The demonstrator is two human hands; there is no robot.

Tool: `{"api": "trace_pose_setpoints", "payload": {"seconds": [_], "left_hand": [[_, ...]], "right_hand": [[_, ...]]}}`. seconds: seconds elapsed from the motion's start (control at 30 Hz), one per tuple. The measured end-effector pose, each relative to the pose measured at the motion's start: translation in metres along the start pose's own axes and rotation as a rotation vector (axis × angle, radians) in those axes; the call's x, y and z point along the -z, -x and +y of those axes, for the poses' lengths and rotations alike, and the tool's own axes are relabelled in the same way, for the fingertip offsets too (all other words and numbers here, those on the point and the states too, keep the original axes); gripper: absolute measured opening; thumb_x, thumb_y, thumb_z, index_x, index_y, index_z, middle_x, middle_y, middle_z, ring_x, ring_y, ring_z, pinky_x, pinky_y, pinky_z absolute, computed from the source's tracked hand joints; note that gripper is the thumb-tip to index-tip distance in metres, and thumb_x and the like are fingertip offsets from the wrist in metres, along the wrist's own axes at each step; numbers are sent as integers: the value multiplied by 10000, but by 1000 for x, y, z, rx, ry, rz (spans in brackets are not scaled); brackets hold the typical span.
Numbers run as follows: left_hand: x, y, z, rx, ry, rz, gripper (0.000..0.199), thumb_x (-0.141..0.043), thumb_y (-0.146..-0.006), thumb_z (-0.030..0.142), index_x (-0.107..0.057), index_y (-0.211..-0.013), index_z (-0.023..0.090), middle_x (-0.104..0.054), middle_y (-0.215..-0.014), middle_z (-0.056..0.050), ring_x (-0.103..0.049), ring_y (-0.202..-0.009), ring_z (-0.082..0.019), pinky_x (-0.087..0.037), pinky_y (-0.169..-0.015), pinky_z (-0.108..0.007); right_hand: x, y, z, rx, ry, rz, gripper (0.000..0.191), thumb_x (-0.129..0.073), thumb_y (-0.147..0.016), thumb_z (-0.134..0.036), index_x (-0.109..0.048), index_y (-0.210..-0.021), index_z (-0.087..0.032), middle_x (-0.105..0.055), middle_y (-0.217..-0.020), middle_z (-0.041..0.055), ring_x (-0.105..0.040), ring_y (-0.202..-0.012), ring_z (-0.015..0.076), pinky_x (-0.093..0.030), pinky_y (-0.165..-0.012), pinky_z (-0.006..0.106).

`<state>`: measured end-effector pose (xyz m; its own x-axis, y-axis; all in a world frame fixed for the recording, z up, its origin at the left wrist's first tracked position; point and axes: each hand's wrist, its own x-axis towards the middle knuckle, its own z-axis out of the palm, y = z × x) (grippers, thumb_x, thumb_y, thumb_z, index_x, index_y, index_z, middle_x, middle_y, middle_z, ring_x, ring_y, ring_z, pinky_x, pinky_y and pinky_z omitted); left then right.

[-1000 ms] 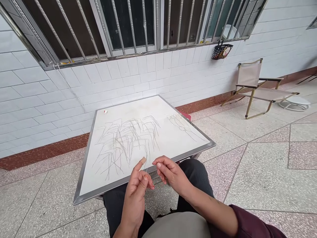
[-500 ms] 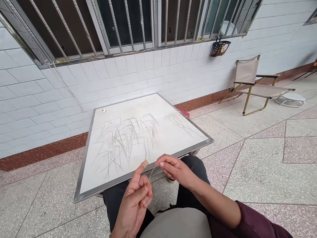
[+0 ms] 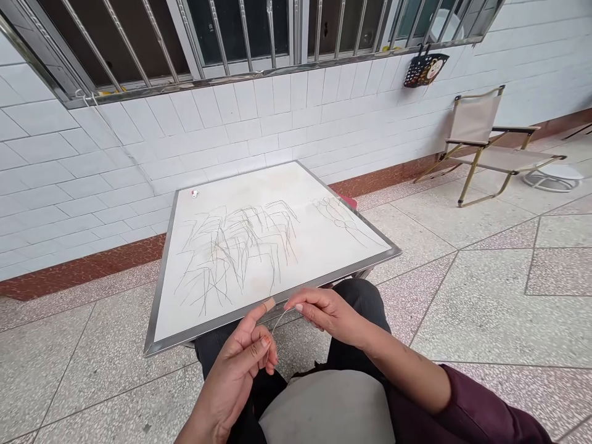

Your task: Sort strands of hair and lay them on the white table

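A thin pale strand, like fine wire or cord (image 3: 279, 319), arcs between my two hands in front of the table's near edge. My left hand (image 3: 243, 357) pinches its lower part between thumb and fingers, with the taped index finger stretched out. The thumb and index finger of my right hand (image 3: 326, 311) close on the upper end. On the white tabletop (image 3: 259, 179) lie several thin bent strands (image 3: 250, 237), crossing one another in a loose heap. Several strands with round loops (image 3: 339, 223) lie apart at the table's right side.
A small white and red object (image 3: 195, 193) sits at the table's far left corner. Behind stands a white tiled wall with a barred window (image 3: 250, 37) and a hanging dotted bag (image 3: 425, 69). A folding chair (image 3: 476, 145) and a white stool (image 3: 555, 176) are to the right.
My left hand has shifted slightly left and the strand bows more between my hands. My right hand stays nearly in place, still pinching. The camera view has tilted slightly downward.
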<state>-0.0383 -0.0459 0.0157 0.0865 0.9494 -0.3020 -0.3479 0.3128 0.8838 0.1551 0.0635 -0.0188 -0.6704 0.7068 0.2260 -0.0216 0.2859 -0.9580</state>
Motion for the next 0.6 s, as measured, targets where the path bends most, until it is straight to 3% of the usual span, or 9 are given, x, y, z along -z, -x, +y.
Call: {"api": "trace_pose_setpoints", "payload": {"seconds": [0.17, 0.43, 0.6], "left_hand": [[-6, -7, -6, 23, 77, -6, 635, -701, -843, 303, -483, -1434, 226, -560, -715, 14, -449, -606, -93, -364, -596, -238], [-6, -10, -10, 63, 225, -8, 581, -760, -791, 245, -588, -1345, 242, -609, -741, -2, -468, -596, -70, -380, -579, -199], [-2, -12, -14, 93, 179, 3, 614, -784, -768, 241, -582, -1348, 237, -626, -722, -4, -448, -547, -52, -335, -526, -181]], "right_hand": [[1, 0, -2, 6, 15, -32, 294, -489, -987, -403, -710, -1049, -218, -537, -733, -17, -429, -496, 64, -379, -484, 205], [2, -4, -6, 127, 74, -109, 279, -488, -999, -360, -734, -1019, -229, -656, -832, 29, -543, -776, 146, -437, -745, 288], [5, -5, -5, 149, 50, -171, 230, -565, -965, -370, -740, -1009, -228, -632, -790, 10, -542, -756, 138, -430, -732, 267]]}}
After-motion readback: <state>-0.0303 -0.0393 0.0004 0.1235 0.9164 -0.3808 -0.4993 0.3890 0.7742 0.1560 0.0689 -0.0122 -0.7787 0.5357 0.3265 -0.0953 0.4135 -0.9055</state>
